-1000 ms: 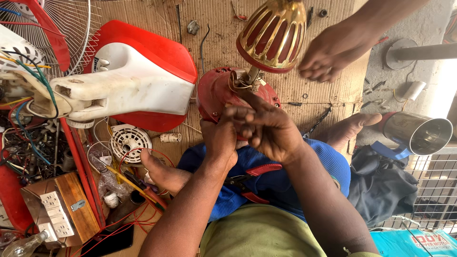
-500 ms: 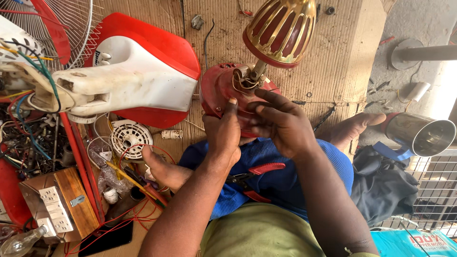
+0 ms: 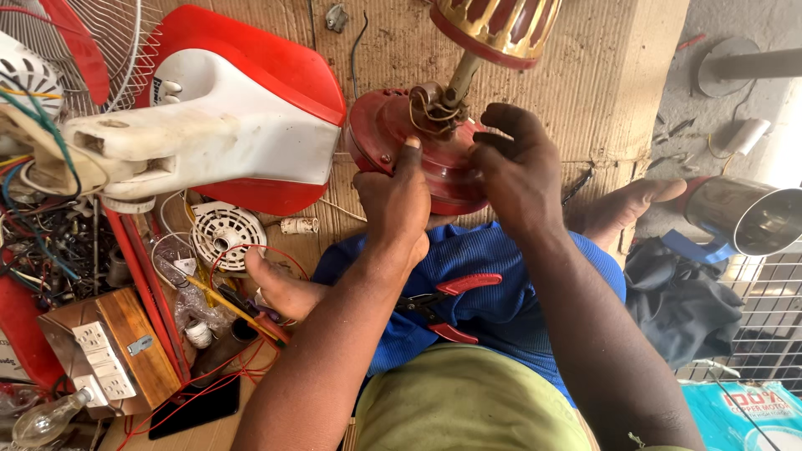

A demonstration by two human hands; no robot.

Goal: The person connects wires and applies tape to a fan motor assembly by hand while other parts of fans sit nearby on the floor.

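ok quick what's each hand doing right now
Left hand: closed on the rim of the red round fan base.
Right hand: fingers curled on the same base; a full grip cannot be told.

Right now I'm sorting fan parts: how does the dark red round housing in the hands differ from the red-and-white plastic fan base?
The dark red round housing is small, single-coloured and gripped by both hands; the red-and-white plastic fan base is larger, two-toned and untouched. Both rest on cardboard.

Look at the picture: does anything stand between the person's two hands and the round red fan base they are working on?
Nothing visible does. The left hand and the right hand both rest directly on the red fan base, beside the coiled wire at its stem.
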